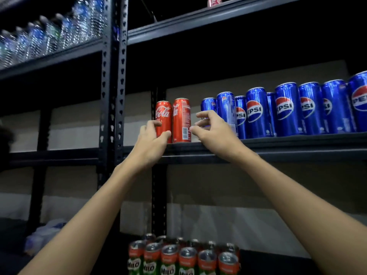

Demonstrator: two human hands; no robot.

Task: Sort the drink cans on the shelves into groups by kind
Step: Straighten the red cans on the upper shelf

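Two upright red cans stand at the shelf edge between both hands, the left hand curling round the nearer one, the right hand loose, holding nothing

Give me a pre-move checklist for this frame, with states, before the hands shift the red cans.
1. Left hand on the left red can, fingers curled round it: ok.
2. Right hand holding anything: cannot tell; fingers curled beside the right red can.
3. Both red cans upright on the shelf: ok.
4. Red cans apart from the Pepsi cans: ok, a gap shows.
5. Milo cans grouped on the shelf below: ok.
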